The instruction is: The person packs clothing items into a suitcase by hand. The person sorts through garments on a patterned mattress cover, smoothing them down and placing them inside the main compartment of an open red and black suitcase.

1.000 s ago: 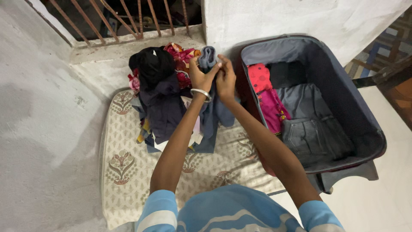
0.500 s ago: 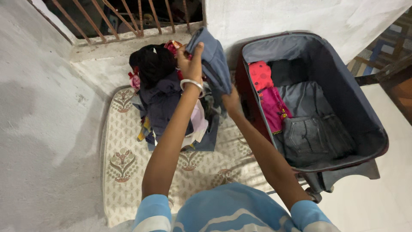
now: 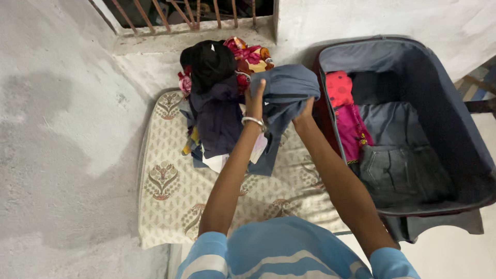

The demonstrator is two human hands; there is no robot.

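**Blue garment lifted between pile and suitcase**

The left hand [image 3: 254,103], with a silver bangle [image 3: 253,122] at the wrist, is closed on the near edge of a grey-blue garment [image 3: 285,88], fingers wrapped over the cloth. The right hand [image 3: 304,112] grips the same garment from below, mostly hidden under the fabric, so only its heel and wrist show. Both arms are raised, and the garment hangs bunched in the air between them.

Half a second ago the left hand held the cloth high and spread while the right hand was lower and to the side; now the two hands have come close together and the cloth is gathered into a thicker bundle. By my reading, the garment is being folded down smaller in the air.

Just beyond the hands lies a pile of clothes [image 3: 217,108], dark blue and black with red and patterned pieces at the back, resting on a cream printed mat [image 3: 170,196] on the floor. To the right stands an open grey suitcase [image 3: 454,134], already holding a pink garment [image 3: 346,113] and grey jeans [image 3: 398,165]. A barred window [image 3: 181,10] runs along the wall behind.
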